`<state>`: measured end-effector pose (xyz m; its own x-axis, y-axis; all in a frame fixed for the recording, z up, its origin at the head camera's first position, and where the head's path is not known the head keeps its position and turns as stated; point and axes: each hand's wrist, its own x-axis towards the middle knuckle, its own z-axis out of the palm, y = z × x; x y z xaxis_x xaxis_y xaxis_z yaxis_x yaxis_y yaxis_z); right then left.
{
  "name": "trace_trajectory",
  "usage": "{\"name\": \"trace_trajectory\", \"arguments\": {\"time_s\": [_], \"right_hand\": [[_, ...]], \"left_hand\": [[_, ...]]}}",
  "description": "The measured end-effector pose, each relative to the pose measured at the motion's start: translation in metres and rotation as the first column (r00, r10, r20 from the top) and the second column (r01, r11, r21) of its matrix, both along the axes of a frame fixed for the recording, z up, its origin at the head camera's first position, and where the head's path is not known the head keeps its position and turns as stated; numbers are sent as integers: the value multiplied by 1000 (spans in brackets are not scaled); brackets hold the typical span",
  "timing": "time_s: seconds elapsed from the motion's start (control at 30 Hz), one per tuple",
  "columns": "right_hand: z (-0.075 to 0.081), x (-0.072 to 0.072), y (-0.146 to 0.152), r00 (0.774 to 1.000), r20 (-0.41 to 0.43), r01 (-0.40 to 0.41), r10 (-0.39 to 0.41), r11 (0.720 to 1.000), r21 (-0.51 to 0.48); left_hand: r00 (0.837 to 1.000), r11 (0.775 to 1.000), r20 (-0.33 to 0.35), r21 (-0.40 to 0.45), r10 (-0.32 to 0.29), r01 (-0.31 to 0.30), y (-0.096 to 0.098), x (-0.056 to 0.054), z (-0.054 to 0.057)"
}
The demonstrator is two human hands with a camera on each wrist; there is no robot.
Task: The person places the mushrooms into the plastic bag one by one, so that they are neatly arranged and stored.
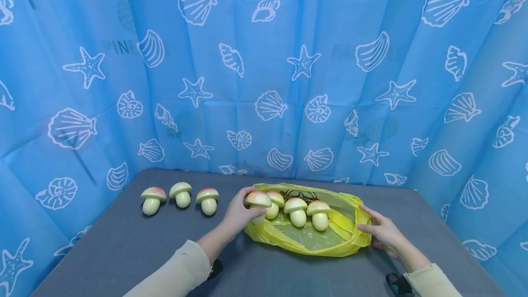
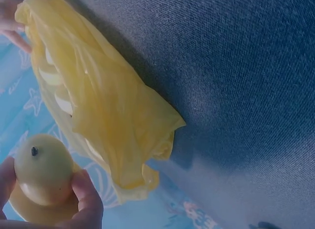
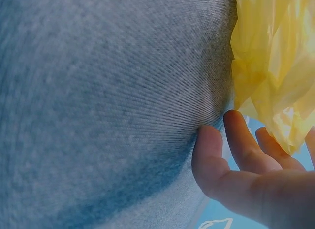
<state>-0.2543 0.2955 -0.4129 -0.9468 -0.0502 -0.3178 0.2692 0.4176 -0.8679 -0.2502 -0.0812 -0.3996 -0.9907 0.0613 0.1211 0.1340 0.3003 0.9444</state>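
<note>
My left hand [image 1: 242,209] grips a toy mushroom [image 1: 258,199] with a pale green stem and a pink-tinged cap, at the left end of a yellow plastic bag [image 1: 301,247]. Close up in the left wrist view, thumb and fingertips hold this mushroom [image 2: 43,170] from both sides, a small dark spot on its rounded end. Three more mushrooms [image 1: 298,212] lie inside the bag's wide mouth. Beside the bag's right end is my right hand [image 1: 387,233], its fingers spread and touching the yellow plastic. The right wrist view shows the thumb [image 3: 207,152] apart from the bag.
Three similar mushrooms [image 1: 181,195] stand in a loose row on the left of the dark grey table [image 1: 255,272]. Behind the table hangs a blue curtain [image 1: 264,68] printed with white shells and starfish.
</note>
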Motion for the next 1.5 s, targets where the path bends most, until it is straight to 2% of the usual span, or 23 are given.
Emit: {"name": "trace_trajectory", "arguments": {"time_s": [0.37,0.73,1.0,1.17,1.5], "right_hand": [[-1,2,0,999,-30,-21,21,1000,16],[-1,0,1,999,-19,-31,31,999,7],[-1,-1,2,999,-19,-33,34,999,14],[-1,0,2,998,-38,-43,44,999,20],[-1,-1,2,998,-42,-47,48,999,25]], "left_hand": [[999,999,42,41,-11,9,3,-2,2],[990,994,138,104,3,-17,14,-5,3],[986,990,166,139,-18,-5,25,-7,4],[985,986,169,169,-23,-6,33,-7,4],[986,984,163,177,-43,14,45,-11,6]]}}
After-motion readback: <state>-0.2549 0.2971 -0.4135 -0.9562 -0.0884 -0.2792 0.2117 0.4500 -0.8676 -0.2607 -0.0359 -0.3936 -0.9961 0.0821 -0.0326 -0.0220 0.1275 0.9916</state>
